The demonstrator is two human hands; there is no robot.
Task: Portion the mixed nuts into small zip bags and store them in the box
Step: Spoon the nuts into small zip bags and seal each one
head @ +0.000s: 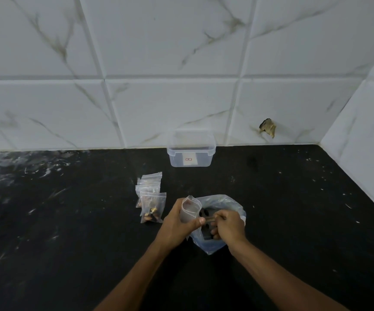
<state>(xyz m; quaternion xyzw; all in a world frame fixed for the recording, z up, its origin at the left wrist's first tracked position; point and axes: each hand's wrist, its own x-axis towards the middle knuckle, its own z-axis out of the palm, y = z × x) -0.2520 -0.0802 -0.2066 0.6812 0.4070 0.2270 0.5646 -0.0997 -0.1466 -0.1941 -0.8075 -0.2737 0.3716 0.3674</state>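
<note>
My left hand (179, 223) grips a small clear zip bag (190, 208), held upright with its mouth open. Right beside it lies a large clear plastic bag (224, 205) of mixed nuts, its mouth open toward me. My right hand (227, 224) is at that mouth, fingers curled, pinching something small and pale near my left thumb; what it is I cannot tell. To the left, filled small zip bags (151, 198) lie in a loose pile. A clear plastic box (191, 151) without a lid stands against the wall behind.
Everything sits on a black stone counter (69, 221) with pale scratches and specks. White marble-pattern tiled walls (181, 63) close the back and right side, meeting in a corner. A chipped hole (268, 127) marks the back wall.
</note>
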